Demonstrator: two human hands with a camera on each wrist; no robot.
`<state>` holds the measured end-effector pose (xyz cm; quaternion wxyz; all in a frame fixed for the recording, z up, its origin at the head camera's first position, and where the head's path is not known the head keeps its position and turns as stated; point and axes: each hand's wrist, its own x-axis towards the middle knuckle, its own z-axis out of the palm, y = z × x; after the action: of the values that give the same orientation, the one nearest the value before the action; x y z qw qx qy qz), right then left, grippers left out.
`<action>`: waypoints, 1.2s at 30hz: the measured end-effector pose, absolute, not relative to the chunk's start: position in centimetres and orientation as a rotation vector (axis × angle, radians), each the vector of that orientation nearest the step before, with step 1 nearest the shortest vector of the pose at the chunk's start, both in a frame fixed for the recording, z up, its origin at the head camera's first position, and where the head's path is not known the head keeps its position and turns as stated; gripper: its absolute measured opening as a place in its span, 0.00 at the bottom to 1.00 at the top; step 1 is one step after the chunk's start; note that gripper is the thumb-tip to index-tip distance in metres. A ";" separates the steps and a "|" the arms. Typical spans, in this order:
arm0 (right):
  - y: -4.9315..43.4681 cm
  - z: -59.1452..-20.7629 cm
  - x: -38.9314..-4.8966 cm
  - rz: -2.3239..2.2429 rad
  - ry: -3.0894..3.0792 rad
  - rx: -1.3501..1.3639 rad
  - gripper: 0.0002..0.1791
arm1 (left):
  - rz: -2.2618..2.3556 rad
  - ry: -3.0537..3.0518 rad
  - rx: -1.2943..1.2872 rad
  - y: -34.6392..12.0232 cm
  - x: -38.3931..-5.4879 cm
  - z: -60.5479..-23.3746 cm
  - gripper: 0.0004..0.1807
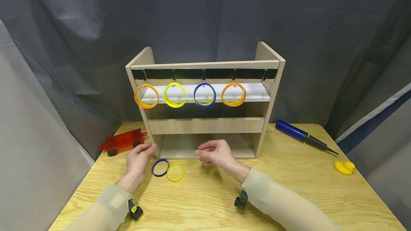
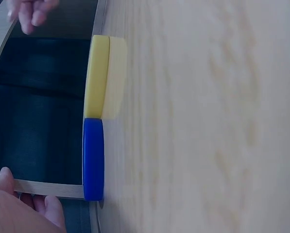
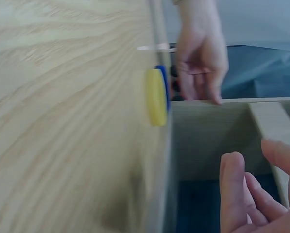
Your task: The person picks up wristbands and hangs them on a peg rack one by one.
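At the lower left front edge of a wooden shelf unit point(image 1: 207, 126), my left hand point(image 1: 138, 158) pinches the side panel point(image 2: 50, 188), with fingers on either side of it. A blue ring point(image 1: 160, 168) and a yellow ring point(image 1: 175, 172) lie side by side on the table, between my two hands. My right hand point(image 1: 218, 154) hovers before the bottom shelf, fingers loosely bent and nothing in them. Above, an orange ring point(image 1: 146, 96), a yellow ring point(image 1: 174, 95), a blue ring point(image 1: 204, 95) and another orange ring point(image 1: 233, 94) hang from hooks. The far-right hook point(image 1: 264, 78) carries no ring.
Left of the unit a red toy wagon point(image 1: 123, 141) stands on the wooden table point(image 1: 186, 209). To the right lie a blue and black hand pump point(image 1: 303, 136) and a yellow rubber duck point(image 1: 344, 167). Dark curtains point(image 1: 205, 17) hang behind.
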<state>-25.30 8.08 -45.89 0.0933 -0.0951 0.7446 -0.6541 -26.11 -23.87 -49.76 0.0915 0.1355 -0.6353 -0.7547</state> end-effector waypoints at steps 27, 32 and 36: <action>1.1 -49.3 -26.1 -1.603 2.363 -0.184 0.07 | -2.247 -1.916 0.406 -24.0 -26.0 -49.5 0.07; 0.6 -49.5 -26.1 -1.556 2.391 -0.178 0.07 | -2.242 -1.905 0.405 -23.9 -26.1 -49.5 0.05; 0.5 -49.7 -25.9 -1.543 2.393 -0.180 0.08 | -2.244 -1.902 0.404 -24.0 -26.1 -49.6 0.05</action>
<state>-25.92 0.45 -49.66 0.1437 -0.0624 0.8301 -0.5352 -26.14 -23.95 -49.63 0.0859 0.1356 -0.6381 -0.7530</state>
